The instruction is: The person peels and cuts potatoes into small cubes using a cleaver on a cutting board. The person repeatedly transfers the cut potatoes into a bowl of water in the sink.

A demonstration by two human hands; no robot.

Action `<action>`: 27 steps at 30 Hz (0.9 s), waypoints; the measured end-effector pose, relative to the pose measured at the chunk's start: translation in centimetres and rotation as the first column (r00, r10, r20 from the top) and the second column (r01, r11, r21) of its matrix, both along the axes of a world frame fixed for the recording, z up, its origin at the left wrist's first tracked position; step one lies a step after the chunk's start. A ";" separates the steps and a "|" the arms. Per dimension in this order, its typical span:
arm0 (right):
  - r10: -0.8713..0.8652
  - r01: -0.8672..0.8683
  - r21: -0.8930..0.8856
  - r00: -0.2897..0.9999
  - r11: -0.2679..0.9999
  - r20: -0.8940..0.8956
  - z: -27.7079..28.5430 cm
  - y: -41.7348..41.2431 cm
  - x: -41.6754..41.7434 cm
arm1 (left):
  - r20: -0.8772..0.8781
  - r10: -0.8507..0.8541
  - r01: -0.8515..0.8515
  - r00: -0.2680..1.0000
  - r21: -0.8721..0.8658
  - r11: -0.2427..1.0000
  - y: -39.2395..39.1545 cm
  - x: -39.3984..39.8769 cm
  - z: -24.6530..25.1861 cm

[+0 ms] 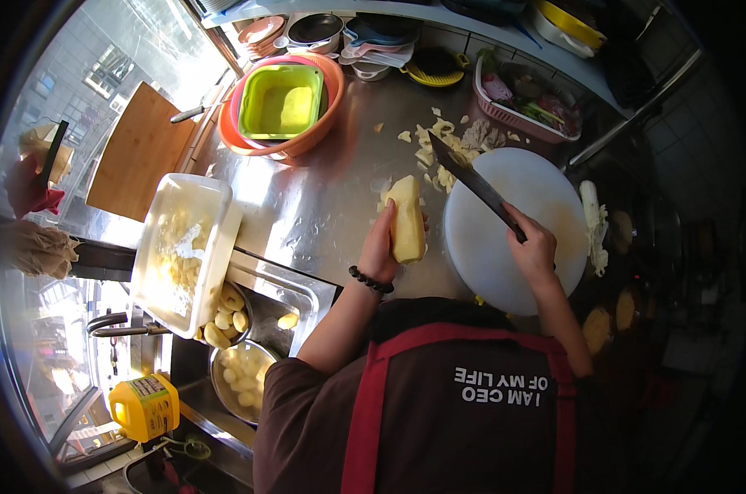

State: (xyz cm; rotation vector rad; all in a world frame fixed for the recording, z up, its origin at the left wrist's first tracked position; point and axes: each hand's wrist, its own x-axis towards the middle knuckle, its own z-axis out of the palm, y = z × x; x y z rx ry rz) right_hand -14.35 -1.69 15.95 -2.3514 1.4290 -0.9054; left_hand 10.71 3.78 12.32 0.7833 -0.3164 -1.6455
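Observation:
My left hand [382, 244] holds a large peeled potato [407, 222], pale yellow with flat-cut sides, upright over the steel counter. In my right hand [531, 244] is a cleaver [481, 188], its dark blade slanting away to the upper left across a round white cutting board [515, 231]. Beyond the blade tip, pale scraps and peelings [431, 151] lie scattered on the counter beside a crumpled greyish cloth or similar clump [483, 134]. The potato is left of the board and does not touch the cleaver.
Left, a translucent plastic tub [181, 253] of cut pieces overhangs the sink, near peeled potatoes [224, 321] and a metal bowl [243, 383]. Nested basins [280, 102] stand at the back left; a pink vegetable basket [521, 120] stands at the back right. A shelf [509, 31] runs above.

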 end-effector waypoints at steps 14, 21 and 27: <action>0.349 -0.403 -0.208 0.902 0.891 -0.253 3.6 4.0 3.0 | -0.394 -0.115 0.048 0.912 -0.177 0.983 -0.2 -0.6 2.9; 0.313 -0.368 -0.228 0.918 0.902 -0.242 3.5 3.3 3.7 | -0.355 -0.013 -0.034 0.935 -0.127 0.991 -1.6 -0.7 -3.5; 0.212 -0.292 -0.249 0.929 0.924 -0.304 2.1 2.6 3.9 | -0.512 0.136 -0.152 0.848 0.010 0.988 -0.4 -2.6 -0.8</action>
